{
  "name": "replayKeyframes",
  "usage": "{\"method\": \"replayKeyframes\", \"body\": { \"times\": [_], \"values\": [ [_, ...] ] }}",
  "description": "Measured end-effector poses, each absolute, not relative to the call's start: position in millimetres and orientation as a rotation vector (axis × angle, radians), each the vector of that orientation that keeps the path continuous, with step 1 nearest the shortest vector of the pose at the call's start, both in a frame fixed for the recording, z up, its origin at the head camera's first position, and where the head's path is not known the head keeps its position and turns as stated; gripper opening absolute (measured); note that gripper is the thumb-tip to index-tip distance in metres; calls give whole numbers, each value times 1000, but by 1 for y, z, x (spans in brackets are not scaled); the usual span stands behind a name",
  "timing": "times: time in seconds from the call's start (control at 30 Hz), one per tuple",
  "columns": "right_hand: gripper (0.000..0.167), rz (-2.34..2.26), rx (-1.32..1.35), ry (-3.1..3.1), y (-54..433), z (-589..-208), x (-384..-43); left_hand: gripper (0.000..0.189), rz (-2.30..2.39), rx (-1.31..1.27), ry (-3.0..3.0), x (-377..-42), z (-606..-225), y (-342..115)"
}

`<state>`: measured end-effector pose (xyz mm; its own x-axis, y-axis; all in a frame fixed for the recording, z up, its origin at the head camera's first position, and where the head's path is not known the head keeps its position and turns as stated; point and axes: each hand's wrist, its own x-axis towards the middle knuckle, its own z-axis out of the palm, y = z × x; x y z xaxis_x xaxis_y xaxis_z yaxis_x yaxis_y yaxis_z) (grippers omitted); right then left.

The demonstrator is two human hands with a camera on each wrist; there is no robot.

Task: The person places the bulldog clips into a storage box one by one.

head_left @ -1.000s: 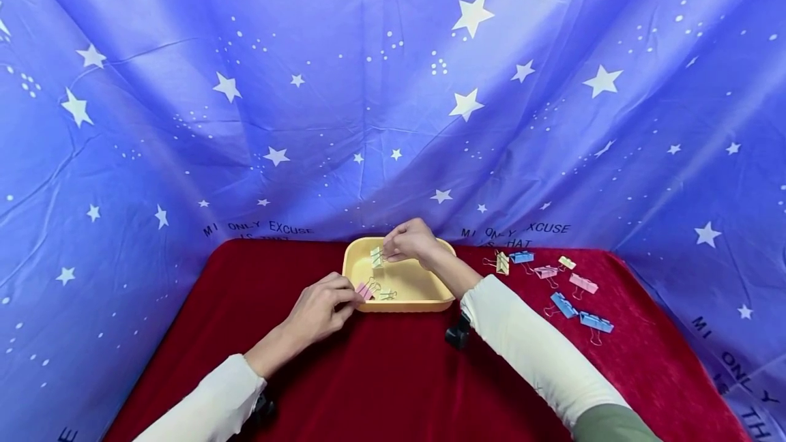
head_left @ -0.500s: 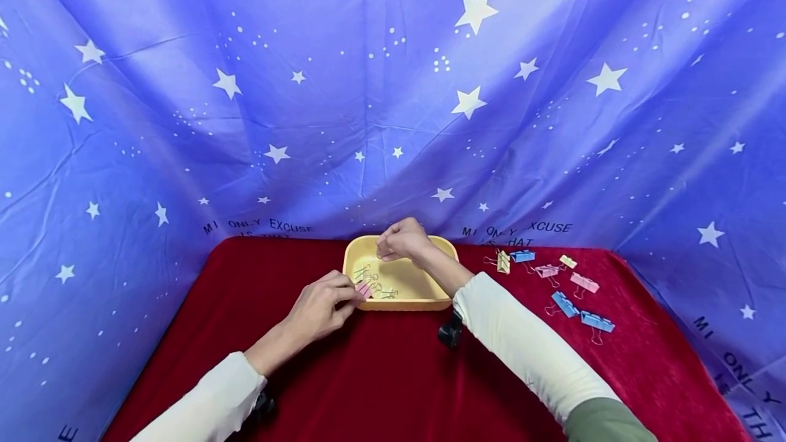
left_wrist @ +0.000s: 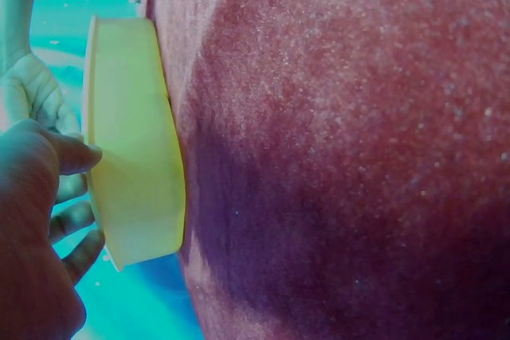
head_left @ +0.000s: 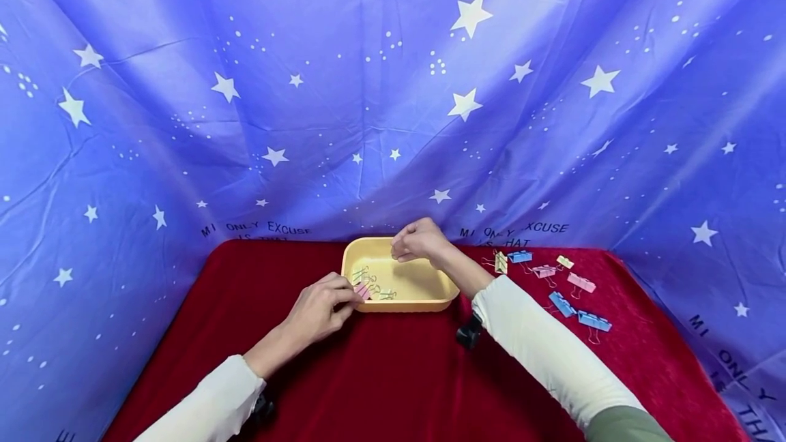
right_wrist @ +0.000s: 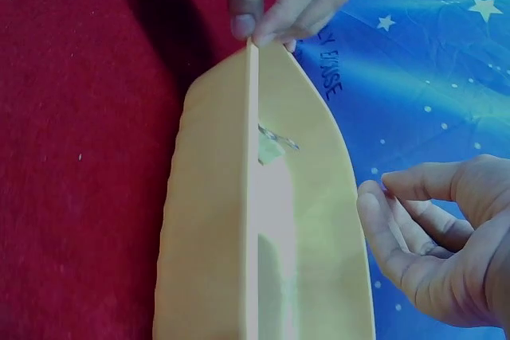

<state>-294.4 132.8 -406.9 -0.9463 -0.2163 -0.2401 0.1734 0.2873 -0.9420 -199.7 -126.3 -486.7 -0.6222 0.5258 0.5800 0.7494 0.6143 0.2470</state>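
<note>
A yellow plastic tray (head_left: 402, 305) stands on the red cloth. My left hand (head_left: 323, 302) pinches its rim at the near left corner; in the right wrist view the thumb (right_wrist: 244, 23) lies on the outer side. Binder clips lie in the tray's left end, among them a pink binder clip (head_left: 362, 290) and a pale green binder clip (right_wrist: 271, 151), partly hidden by the wall in the right wrist view. My right hand (head_left: 419, 240) hovers at the tray's far side, fingers loosely bent and holding nothing.
Right of the tray, several binder clips lie scattered on the red cloth (head_left: 393, 374): a yellow binder clip (head_left: 501, 262), a blue binder clip (head_left: 593, 320), a pink binder clip (head_left: 580, 282) and others. A blue star-patterned curtain (head_left: 344, 87) hangs behind and at both sides.
My right hand let go of a pale green binder clip, which now lies in the tray's left end. That hand then shifted back to the right. My left hand stayed at the rim.
</note>
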Motion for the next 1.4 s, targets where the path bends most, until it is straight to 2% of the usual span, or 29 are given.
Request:
{"method": "replayKeyframes", "body": {
  "times": [0.27, 0.5, 0.97, 1.4],
  "values": [
    [35, -1645, 5, 2299, 168, -400, -293, 23, -661, -1012, -2381, -200, -488, -126],
    [31, -1630, 34, 2330, 203, -398, -291, 24, -658, -1011, -2369, -200, -490, -126],
    [44, -1727, 131, 2288, 274, -400, -279, 19, -671, -1014, -2386, -199, -486, -127],
    [37, -1740, 239, 2274, 343, -416, -267, 21, -653, -1022, -2352, -200, -490, -127]
  ]
}}
